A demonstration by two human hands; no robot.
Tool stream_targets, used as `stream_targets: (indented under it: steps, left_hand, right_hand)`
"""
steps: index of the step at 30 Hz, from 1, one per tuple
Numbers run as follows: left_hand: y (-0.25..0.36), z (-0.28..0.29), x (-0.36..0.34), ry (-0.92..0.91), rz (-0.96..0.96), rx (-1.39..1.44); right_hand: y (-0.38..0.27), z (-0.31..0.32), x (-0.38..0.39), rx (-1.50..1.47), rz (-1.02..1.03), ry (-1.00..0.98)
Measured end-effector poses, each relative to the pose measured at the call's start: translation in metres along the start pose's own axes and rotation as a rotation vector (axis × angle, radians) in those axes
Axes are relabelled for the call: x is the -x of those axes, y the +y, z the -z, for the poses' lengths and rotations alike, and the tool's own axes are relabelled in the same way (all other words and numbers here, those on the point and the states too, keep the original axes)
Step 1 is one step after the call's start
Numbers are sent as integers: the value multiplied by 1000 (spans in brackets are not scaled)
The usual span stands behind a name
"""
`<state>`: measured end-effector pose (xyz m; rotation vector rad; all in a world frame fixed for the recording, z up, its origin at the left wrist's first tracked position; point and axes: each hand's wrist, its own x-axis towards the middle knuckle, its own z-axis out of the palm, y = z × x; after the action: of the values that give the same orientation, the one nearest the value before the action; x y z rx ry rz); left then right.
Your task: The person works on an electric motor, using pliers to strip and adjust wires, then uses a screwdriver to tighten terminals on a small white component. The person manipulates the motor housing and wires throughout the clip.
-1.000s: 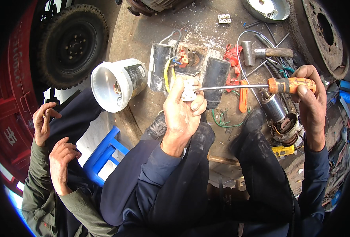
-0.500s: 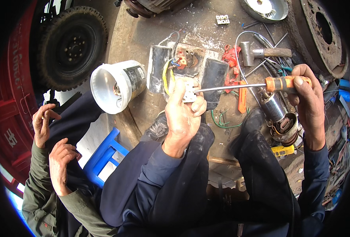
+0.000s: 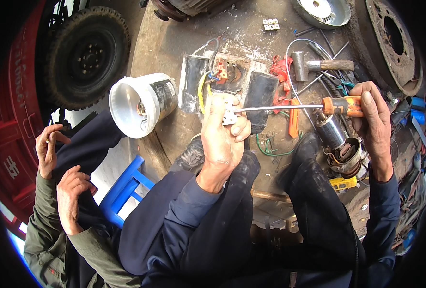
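My left hand (image 3: pixel 222 134) is closed on a small white terminal block (image 3: pixel 229 115) in the middle of the view. My right hand (image 3: pixel 373 122) grips the orange-and-black handle of a screwdriver (image 3: pixel 339 106), whose long shaft reaches left to the block, its tip at the block. Just beyond my left hand sit two dark cylinders (image 3: pixel 194 81) with yellow and blue wires and a red part (image 3: pixel 222 70) on a dirty plate. Below the screwdriver handle lies a silver cylindrical part (image 3: pixel 331 129) beside a housing with coiled wire (image 3: pixel 347 156).
A co-worker's two hands (image 3: pixel 71 197) are at the left, near a blue stool (image 3: pixel 133 174) and truck tyre (image 3: pixel 86 56). On the worktop (image 3: pixel 158 43) are a white bucket (image 3: pixel 132 110), hammer (image 3: pixel 300 66), red rags (image 3: pixel 282 72) and orange cutter (image 3: pixel 294 126). A rusty rim (image 3: pixel 406 72) stands right.
My right hand and the screwdriver handle have shifted slightly left, and the fingers have changed position a little on the handle. My left hand stays on the block, almost unmoved.
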<state>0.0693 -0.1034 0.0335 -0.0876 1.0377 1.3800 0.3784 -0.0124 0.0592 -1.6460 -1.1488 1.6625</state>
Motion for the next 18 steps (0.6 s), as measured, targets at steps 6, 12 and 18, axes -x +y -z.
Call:
stream_targets:
  steps: [6,12,18]
  left_hand:
    - [-3,0,0,5,37,-5]
    - [-3,4,-2,-24,25,-8]
    - [-5,3,-2,-26,23,-21]
  right_hand:
    - [-13,-5,-4,51,-32,-72]
    - [-16,-14,-3,-40,117,-49]
    - [-5,-6,-2,-62,77,41]
